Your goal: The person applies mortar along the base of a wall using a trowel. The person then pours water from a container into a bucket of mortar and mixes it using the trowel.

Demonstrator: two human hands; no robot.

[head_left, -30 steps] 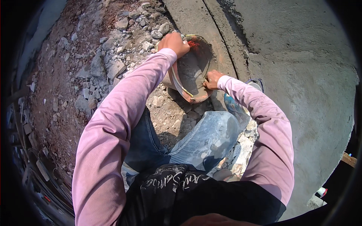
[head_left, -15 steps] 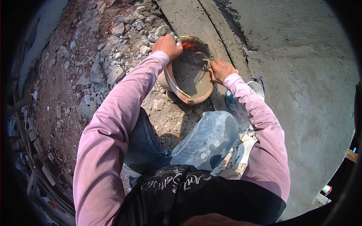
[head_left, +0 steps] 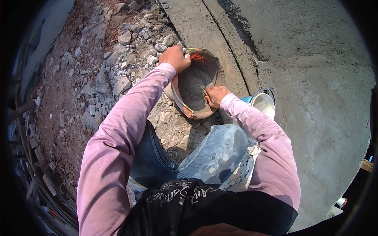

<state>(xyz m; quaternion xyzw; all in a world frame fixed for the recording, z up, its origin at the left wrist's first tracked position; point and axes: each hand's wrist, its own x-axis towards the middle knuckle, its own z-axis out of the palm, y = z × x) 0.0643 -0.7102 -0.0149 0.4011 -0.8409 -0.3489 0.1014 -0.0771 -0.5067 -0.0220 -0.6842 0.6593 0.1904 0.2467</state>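
Note:
An orange-red bucket (head_left: 204,113), crusted with grey, leans in front of my knees with its mouth towards me. Wet grey mortar (head_left: 193,84) lies inside it. My left hand (head_left: 175,59) is closed on the bucket's far left rim, near one end of the thin wire handle. Inside the mouth, at the right side, my right hand (head_left: 216,96) is closed with its knuckles up. Something small and pale shows by its fingers, but what it grips is hidden by the hand and mortar.
A blue and white pail (head_left: 264,104) lies tipped beside my right forearm. Broken stones and rubble (head_left: 122,82) cover the ground at left. A smooth grey cement surface (head_left: 315,98) spreads to the right, with a grooved concrete strip (head_left: 224,43) along its edge.
My right hand has moved from the bucket's right rim down and left into its mouth. The left hand keeps its hold on the rim, and the bucket sits slightly lower in view.

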